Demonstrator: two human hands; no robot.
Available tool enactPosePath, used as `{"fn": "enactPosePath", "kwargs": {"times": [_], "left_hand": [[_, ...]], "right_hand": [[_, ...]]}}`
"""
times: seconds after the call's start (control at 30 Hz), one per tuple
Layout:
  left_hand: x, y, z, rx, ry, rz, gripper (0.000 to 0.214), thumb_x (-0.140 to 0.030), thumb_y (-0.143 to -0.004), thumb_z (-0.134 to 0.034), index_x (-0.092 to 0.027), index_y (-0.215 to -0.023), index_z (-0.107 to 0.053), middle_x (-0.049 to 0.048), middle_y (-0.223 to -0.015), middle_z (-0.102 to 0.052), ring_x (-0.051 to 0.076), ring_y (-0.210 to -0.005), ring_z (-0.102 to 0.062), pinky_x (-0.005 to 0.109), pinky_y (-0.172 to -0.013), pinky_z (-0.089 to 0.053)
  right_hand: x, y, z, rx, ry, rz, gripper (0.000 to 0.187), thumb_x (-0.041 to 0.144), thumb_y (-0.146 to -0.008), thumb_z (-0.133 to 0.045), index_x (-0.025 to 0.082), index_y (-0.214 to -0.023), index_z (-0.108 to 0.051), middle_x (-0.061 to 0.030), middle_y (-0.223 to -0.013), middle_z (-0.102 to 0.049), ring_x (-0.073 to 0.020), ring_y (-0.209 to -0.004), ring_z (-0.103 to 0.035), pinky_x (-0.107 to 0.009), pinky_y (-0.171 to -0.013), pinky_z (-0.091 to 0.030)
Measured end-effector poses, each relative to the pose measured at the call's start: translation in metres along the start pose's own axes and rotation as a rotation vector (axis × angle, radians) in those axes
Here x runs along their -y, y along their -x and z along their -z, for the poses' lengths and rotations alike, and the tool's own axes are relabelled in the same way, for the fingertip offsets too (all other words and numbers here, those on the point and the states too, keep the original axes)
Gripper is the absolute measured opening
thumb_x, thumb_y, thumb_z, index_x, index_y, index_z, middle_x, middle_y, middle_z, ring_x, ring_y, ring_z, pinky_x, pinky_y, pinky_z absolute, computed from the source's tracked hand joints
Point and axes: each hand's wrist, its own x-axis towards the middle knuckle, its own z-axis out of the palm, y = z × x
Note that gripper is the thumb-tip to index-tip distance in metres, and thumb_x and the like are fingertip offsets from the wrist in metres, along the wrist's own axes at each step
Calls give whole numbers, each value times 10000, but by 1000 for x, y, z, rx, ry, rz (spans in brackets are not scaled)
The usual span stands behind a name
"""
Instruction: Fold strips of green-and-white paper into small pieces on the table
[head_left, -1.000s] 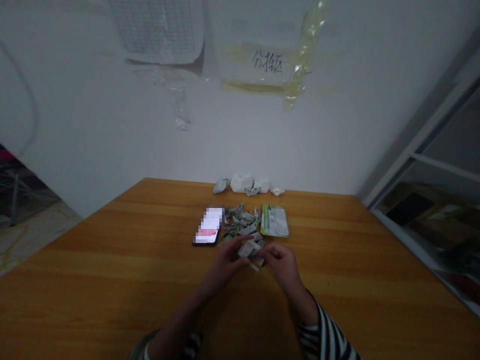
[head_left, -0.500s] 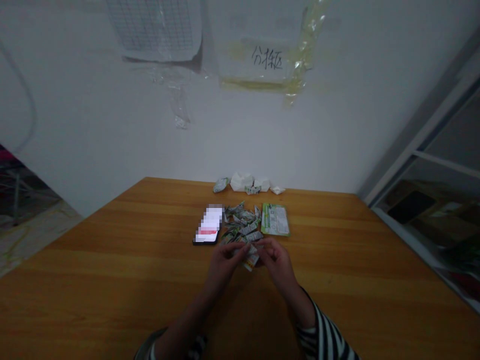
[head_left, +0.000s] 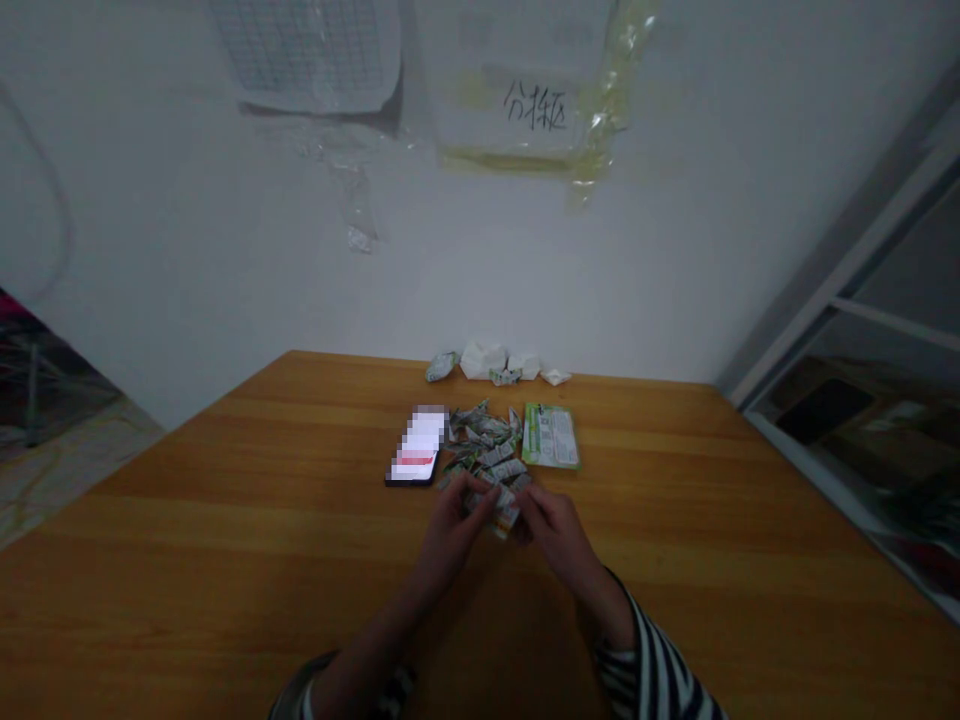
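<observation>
- The left hand (head_left: 453, 530) and the right hand (head_left: 558, 530) meet above the wooden table (head_left: 675, 520), both narrowly closed, with the fingertips pinching a folded wrapper (head_left: 505, 511) from either side. Its exact folds are partly hidden by the fingers.
- The two-sided pinch looks chosen for control: a small, springy piece of printed packaging needs both hands to stay folded and steady.
- The folded wrapper sits just above the near edge of a loose heap of folded wrappers (head_left: 480, 445), so the hands work right beside the heap, within easy reach of it.
- To the right of the heap lies a flat green-and-white printed packet (head_left: 551, 437), face up and touching or nearly touching the heap. It may be kept flat as a reference, though the view cannot settle that.
- To the left of the heap lies a smartphone (head_left: 414, 445) with its screen lit, its display pixelated, probably placed to stay readable.
- Beyond them, along the far edge of the table, sit crumpled white paper pieces (head_left: 484, 360) and a small twisted wrapper (head_left: 441, 367), set well away from the hands.
- A striped sleeve (head_left: 652, 670) covers the right forearm. A taped paper sign (head_left: 517, 110) with handwritten characters hangs on the wall ahead.
</observation>
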Motion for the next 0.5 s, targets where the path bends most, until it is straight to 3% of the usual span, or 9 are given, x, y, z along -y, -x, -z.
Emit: {"fn": "enactPosePath", "kwargs": {"times": [0.5], "left_hand": [[2, 2, -1, 0, -47, 21, 227, -384, -824, -611, -190, -735, -533, -27, -697, -544, 144, -656, -523, 233, -617, -439]], "right_hand": [[7, 5, -3, -29, 144, 30, 503, 515, -962, -340, 197, -606, -497, 23, -494, -507, -111, -440, -478, -219, -455, -346]]}}
